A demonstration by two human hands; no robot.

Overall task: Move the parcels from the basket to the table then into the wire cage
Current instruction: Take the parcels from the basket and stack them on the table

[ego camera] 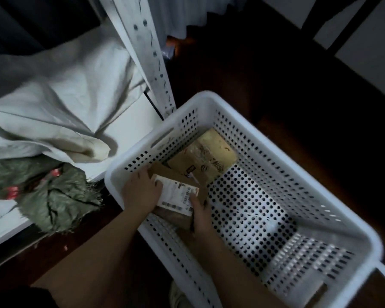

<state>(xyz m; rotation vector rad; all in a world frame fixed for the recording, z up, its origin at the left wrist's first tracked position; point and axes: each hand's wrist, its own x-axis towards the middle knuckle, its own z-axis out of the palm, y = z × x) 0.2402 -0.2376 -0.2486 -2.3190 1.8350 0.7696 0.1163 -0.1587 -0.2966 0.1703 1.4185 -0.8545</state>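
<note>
We grasp the labelled parcel [178, 196] with left hand [140, 192] and right hand [201, 215] at opposite edges, ready to lift it level from the basket [320, 221].

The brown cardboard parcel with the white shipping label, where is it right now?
The labelled brown cardboard parcel sits inside the white perforated plastic basket, at its left end, gripped between the left hand and right hand.

We see dim light and a dark brown wood floor [287, 90]. At left, a white shelf surface [129, 130] carries crumpled white cloth [60, 103] and a frayed green fabric bundle [51, 196] with red bits — a perforated white metal upright [151, 54] rises beside it. Pale wall panels top right.
</note>
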